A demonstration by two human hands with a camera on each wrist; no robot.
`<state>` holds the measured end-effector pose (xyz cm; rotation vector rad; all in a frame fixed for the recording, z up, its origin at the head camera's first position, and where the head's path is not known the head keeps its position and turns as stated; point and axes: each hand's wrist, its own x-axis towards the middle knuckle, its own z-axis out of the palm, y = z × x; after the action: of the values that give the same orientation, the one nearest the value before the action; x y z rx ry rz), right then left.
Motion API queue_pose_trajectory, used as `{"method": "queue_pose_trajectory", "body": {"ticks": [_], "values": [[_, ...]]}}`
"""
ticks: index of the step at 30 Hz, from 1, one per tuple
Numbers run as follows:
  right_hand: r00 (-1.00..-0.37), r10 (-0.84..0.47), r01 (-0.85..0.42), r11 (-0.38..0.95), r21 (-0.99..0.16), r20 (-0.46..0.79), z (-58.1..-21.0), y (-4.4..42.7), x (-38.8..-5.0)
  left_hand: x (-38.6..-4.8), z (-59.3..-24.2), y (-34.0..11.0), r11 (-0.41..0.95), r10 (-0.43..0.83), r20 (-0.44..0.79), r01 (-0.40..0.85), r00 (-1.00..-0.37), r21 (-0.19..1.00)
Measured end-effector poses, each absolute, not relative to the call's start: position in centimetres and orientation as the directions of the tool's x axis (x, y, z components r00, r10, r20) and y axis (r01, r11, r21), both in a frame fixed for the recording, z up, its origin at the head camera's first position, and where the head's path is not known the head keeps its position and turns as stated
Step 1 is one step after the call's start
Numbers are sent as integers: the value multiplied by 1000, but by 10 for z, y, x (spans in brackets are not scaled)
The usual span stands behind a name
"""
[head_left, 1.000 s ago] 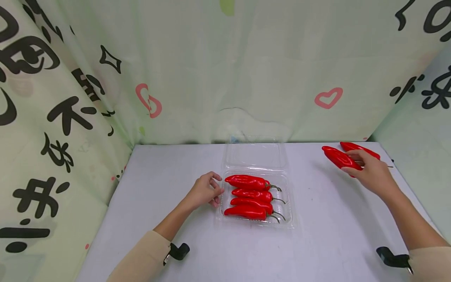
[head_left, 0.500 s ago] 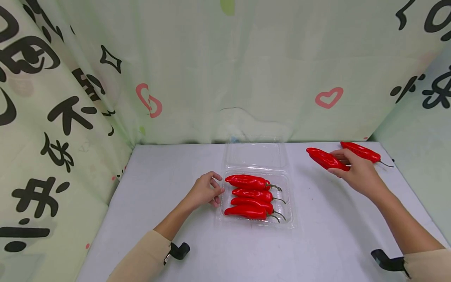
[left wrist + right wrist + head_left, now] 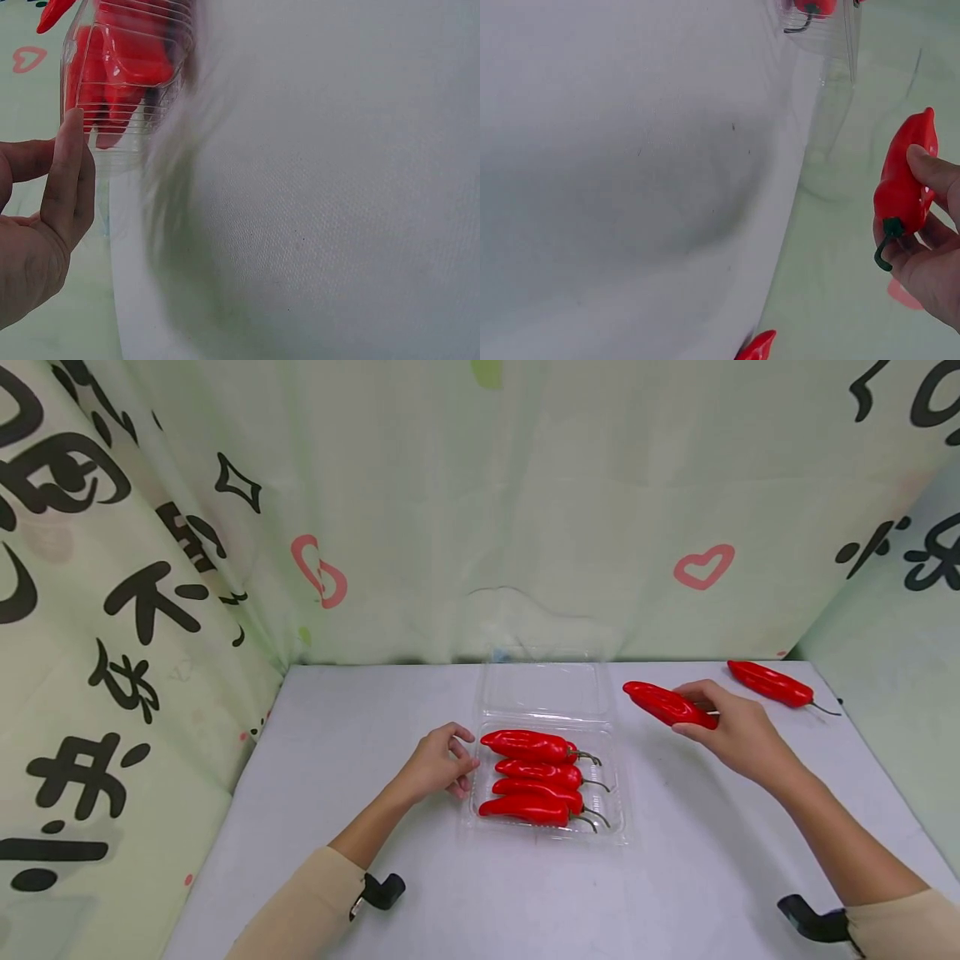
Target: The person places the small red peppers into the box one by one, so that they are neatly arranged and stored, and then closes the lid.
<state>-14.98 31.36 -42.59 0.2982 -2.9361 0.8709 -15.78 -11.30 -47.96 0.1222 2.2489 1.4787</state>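
Observation:
My right hand [image 3: 738,727] grips a red chili pepper [image 3: 663,702] between thumb and fingers, above the table right of the clear plastic box. Its green stem [image 3: 887,244] shows in the right wrist view. The hinged box [image 3: 618,827] lies with its lid [image 3: 543,689] folded back, and several red peppers [image 3: 528,810] lie in it side by side, stems to the right. At the box's left side is my left hand [image 3: 437,764]; in the left wrist view its fairly straight fingertips [image 3: 73,120] appear to touch the box's wall [image 3: 150,97].
One more red pepper [image 3: 772,683] lies at the table's back right corner. The white table [image 3: 360,718] ends at a printed curtain [image 3: 420,527] behind and at both sides.
My right hand has carried its pepper leftward from beside the other pepper at the back right corner, toward the box. My left hand has stayed by the box.

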Motion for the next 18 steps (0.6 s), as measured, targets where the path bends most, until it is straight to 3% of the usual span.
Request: {"method": "queue_pose_trajectory", "body": {"ticks": [18], "values": [[-961, -269, -252, 773, -582, 60, -417, 270, -146, -158, -481, -112, 438, 305, -315, -161, -899, 884]]}}
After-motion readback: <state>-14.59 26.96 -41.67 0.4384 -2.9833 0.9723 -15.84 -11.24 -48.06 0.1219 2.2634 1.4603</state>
